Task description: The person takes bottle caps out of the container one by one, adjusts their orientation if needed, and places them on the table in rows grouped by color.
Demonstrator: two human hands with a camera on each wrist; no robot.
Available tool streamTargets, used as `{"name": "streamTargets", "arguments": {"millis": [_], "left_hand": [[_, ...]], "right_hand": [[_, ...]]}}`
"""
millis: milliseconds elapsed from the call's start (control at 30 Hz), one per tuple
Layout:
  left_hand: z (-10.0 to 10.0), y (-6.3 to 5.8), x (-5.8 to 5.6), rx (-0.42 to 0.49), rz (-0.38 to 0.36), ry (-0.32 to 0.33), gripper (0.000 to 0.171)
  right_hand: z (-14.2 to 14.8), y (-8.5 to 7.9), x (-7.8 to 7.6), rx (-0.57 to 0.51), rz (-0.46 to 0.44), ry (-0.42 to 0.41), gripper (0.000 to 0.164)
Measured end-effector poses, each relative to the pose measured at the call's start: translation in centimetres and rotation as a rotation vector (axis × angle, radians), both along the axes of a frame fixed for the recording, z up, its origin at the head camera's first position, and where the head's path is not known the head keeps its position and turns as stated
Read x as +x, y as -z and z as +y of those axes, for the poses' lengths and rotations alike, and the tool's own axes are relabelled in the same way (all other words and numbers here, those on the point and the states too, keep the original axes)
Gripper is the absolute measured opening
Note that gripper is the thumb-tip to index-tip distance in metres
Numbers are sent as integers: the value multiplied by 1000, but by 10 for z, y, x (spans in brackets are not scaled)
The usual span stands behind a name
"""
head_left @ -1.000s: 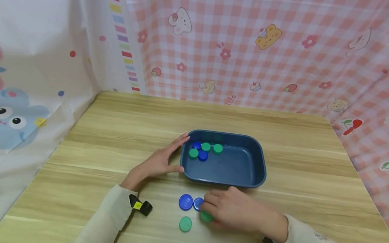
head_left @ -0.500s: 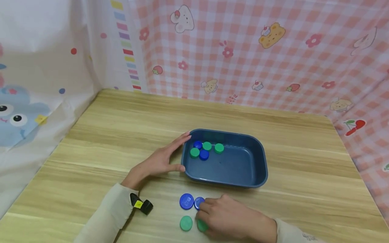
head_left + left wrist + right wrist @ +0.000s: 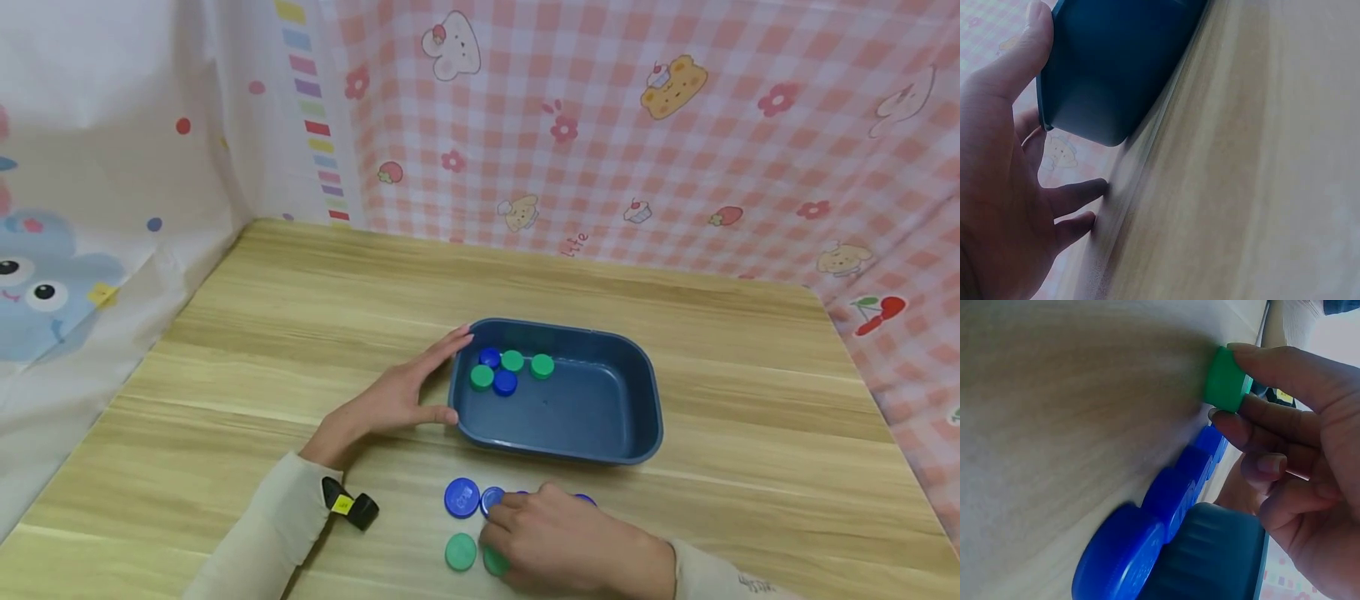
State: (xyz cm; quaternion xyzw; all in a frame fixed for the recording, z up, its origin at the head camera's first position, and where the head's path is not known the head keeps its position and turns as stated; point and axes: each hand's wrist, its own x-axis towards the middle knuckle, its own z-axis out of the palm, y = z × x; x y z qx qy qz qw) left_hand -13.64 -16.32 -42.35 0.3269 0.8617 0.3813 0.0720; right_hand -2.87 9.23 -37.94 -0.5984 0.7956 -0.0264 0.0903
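The right hand (image 3: 562, 537) is pinching a green cap (image 3: 1225, 381) at the table (image 3: 337, 308), just beside a second green cap (image 3: 461, 552) — positioning it, I judge. The next move is probably calling for gentle loosening. The left hand (image 3: 390, 400), fingers spread, is touching the tray (image 3: 577, 417).

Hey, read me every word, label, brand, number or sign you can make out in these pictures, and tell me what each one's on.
"life": on the pink checked cloth.
Yellow label on the left wrist's black device: too small to read.
Markings on the large blue cap: too blurred to read.
Dark marking on the right sleeve: unreadable.
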Motion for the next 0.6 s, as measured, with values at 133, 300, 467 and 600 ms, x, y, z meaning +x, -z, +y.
{"name": "streamTargets", "arguments": {"millis": [133,300,467,600], "left_hand": [[0,0,0,0,0,-1,96],[0,0,0,-10,-4,-8,96],[0,-2,1,-6,-9,-7,97],[0,-2,1,-6,-9,-7,97]], "right_hand": [[0,1,-1,-6,0,-4,22],[0,2,-1,-6,9,0,22],[-1,1,-1,0,11,6,22],[-1,1,-1,5,12,3,23]]}}
